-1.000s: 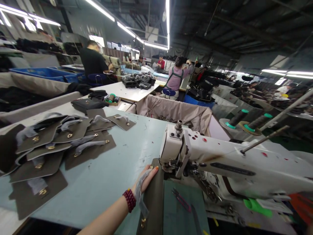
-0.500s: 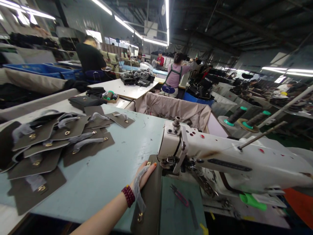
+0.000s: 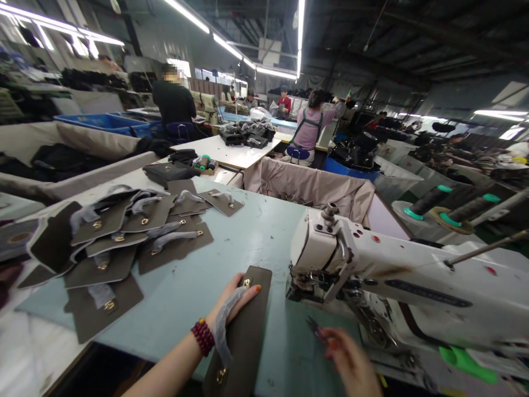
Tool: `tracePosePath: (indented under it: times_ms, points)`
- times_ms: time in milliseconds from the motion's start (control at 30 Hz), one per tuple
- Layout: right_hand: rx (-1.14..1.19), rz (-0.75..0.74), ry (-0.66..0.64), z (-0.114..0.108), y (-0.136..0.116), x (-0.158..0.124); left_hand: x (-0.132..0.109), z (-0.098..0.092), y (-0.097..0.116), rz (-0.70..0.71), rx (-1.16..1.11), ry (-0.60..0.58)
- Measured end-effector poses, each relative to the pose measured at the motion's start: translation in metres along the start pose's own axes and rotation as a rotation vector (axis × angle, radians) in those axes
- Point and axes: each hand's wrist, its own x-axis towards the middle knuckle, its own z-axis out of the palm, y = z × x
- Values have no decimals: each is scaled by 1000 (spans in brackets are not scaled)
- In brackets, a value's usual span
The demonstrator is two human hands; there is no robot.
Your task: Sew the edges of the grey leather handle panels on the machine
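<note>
The left hand point(image 3: 233, 300) lay flat on a dark panel point(image 3: 248, 331), fingers stretched out and not clenched, fingertips near a brass fitting at the panel's far end. A pale strip point(image 3: 221, 331) hung down by the palm; whether it was pinched could not be told. A bead bracelet point(image 3: 203, 337) sat on that wrist.

The panel lay lengthwise on the near part of the table point(image 3: 256, 231), its far end just short of the machine point(image 3: 413, 281) head and its near end over the table edge. A second brass fitting showed at the near end.

The right hand point(image 3: 351, 361) was blurred, low and right of the panel, apart from it. Its fingertips were at the snips point(image 3: 314, 326) below the machine head. Its grip could not be told.

A pile point(image 3: 124, 242) of like panels with brass fittings and pale strips lay spread on the left of the table, well apart from the left hand. Two cones point(image 3: 430, 199) stood behind the machine. A cloth-lined bin point(image 3: 309, 187) stood beyond the table. A person in black point(image 3: 173, 102) and a person in pink point(image 3: 312, 129) worked at benches further back.
</note>
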Motion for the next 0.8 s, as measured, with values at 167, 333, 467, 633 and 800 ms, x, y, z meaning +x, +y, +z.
tracePosePath:
  times_ms: [167,333,467,633,800]
  points:
    - [164,-44,-630,126,10,11,-4,-19,-25,173,118,-19]
    - [447,-46,-296,178,-32,71,1,-114,-44,306,512,615]
    - [619,89,-237,184,-38,96,31,-196,-42,214,877,665]
    - [428,208,-363,170,11,58,73,-220,-49,100,939,550]
    - [309,210,-324,144,49,33,56,-171,-64,155,922,317]
